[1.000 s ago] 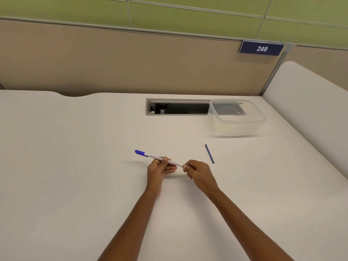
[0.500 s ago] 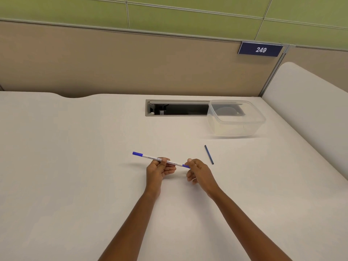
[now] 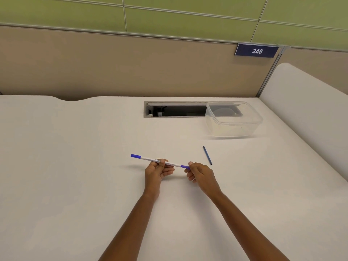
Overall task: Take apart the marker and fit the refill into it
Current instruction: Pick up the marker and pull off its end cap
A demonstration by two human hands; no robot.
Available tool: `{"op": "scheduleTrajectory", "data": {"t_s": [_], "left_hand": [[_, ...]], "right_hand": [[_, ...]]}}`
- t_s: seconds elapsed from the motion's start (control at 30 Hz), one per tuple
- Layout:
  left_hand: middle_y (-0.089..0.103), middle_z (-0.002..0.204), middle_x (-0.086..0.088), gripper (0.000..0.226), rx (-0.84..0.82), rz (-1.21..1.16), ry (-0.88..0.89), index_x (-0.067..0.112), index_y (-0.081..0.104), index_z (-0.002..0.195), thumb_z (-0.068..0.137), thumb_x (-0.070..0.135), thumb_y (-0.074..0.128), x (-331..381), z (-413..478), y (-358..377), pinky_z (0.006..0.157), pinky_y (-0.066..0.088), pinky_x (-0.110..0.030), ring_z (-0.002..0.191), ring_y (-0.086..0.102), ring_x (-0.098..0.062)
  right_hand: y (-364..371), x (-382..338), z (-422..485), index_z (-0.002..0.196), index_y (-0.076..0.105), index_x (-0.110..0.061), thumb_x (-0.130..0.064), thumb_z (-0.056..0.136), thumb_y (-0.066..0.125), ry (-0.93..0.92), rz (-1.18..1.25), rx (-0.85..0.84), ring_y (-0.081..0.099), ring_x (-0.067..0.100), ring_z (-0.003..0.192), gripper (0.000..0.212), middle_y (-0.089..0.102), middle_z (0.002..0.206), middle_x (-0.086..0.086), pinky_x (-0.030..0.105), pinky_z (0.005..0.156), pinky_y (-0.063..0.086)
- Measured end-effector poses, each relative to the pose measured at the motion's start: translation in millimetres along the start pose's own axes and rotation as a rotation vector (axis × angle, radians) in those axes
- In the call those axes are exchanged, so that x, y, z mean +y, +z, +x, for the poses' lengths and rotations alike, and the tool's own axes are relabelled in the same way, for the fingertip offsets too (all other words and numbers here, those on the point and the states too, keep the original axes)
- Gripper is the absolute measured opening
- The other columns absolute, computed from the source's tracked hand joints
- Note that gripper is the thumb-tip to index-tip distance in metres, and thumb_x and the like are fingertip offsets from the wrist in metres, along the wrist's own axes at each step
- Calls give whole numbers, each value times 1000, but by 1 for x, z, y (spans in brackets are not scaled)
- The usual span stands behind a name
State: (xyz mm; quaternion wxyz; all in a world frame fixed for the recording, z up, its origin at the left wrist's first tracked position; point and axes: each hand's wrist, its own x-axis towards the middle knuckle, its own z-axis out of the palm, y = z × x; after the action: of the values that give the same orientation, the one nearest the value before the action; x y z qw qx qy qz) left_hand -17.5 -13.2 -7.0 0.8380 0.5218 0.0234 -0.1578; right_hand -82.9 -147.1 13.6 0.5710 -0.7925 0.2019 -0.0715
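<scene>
Head view. Slim marker [image 3: 160, 161]: white barrel with a line of small dark print too fine to read, blue at both ends. Held in the air above the white table [image 3: 75, 176], near the middle of the scene, a faint shadow under it. Long axis almost straight left to right, the left blue end a little farther off, the right blue end a little nearer. Left end free and pointing left; right end running into fingertips.

Left hand [image 3: 156, 171] gripping the barrel at about its middle, thumb on the near side, fingers curled round from below. Right hand [image 3: 199, 174] pinching the blue right end between thumb and fingertips, the other fingers curled in beneath.

Refill [image 3: 207, 155]: thin dark blue rod, flat on the table, just beyond and right of the right hand, touching neither hand nor marker. Long axis near to far, far end leaning slightly left.

Farther back on the right, a clear plastic container [image 3: 233, 125] partly over the right end of a dark recessed slot [image 3: 175, 111] in the tabletop. On the partition behind, a dark blue plate [image 3: 256, 51] reading 249.
</scene>
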Motion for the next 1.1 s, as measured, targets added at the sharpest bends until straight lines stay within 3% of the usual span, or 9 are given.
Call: {"op": "scheduleTrajectory", "data": {"t_s": [0.13, 0.23, 0.3, 0.43, 0.57, 0.67, 0.8, 0.87, 1.1], "left_hand": [[69, 52, 1, 20, 5, 0, -6, 6, 55, 79, 94, 8, 41, 1, -1, 0, 52, 55, -18, 51, 67, -10], [69, 52, 1, 20, 7, 4, -5, 6, 55, 79, 94, 8, 42, 1, -1, 0, 52, 55, -18, 51, 67, -10], [68, 52, 1, 20, 6, 8, -1, 6, 56, 79, 94, 8, 42, 0, -1, 0, 52, 55, -18, 52, 67, -10], [69, 53, 2, 20, 1, 12, 0, 6, 55, 80, 94, 8, 41, 0, -1, 0, 52, 55, -17, 52, 67, -10], [68, 54, 0, 20, 14, 14, 1, 5, 56, 80, 94, 8, 42, 0, 0, 1, 51, 55, -17, 51, 67, -10], [67, 56, 0, 21, 16, 15, 3, 6, 56, 79, 94, 7, 42, 0, -1, 1, 51, 55, -18, 51, 67, -10], [66, 59, -3, 21, 10, 8, 4, 6, 55, 78, 94, 7, 41, 1, -1, 2, 51, 55, -18, 50, 66, -10], [63, 66, -8, 21, 14, 13, 7, 6, 55, 78, 94, 7, 41, 1, -1, 2, 52, 55, -18, 50, 66, -9], [67, 57, -1, 20, 11, -6, -9, 6, 55, 79, 94, 6, 41, 0, 1, 0, 52, 55, -18, 50, 66, -10]], "right_hand": [[-2, 2, -2, 88, 58, -23, -25, 89, 53, -40, 3, 11, 58, 13, 64, 5, 61, 74, 1, 20, 63, 47], [-3, 4, -2, 79, 58, -31, -12, 85, 59, -108, -44, 31, 56, 7, 64, 19, 61, 73, -5, 20, 65, 46], [-4, 5, -2, 76, 60, -26, -9, 85, 57, -102, -41, 39, 55, 0, 57, 20, 61, 68, -7, 12, 61, 45], [-4, 5, -2, 81, 63, -10, -19, 93, 47, -31, 28, 54, 54, 6, 56, 22, 60, 65, 1, 15, 60, 45], [-5, 7, -4, 90, 58, -23, -25, 89, 54, -34, 22, 16, 59, 3, 58, 5, 61, 73, -2, 18, 64, 48], [-5, 10, -4, 86, 58, -28, -13, 85, 60, -71, -22, 27, 57, 6, 61, 14, 60, 74, -2, 21, 66, 47], [-5, 13, -4, 79, 60, -20, -7, 86, 55, -87, -6, 65, 57, -2, 53, 15, 61, 68, -4, 7, 57, 44], [-6, 15, -2, 76, 60, -16, -9, 88, 53, -71, 12, 67, 56, -2, 51, 15, 60, 65, -3, 8, 55, 44], [-21, 19, 2, 74, 60, -9, -13, 92, 48, -16, 46, 119, 54, 2, 52, 22, 60, 64, 0, 7, 52, 44]]}}
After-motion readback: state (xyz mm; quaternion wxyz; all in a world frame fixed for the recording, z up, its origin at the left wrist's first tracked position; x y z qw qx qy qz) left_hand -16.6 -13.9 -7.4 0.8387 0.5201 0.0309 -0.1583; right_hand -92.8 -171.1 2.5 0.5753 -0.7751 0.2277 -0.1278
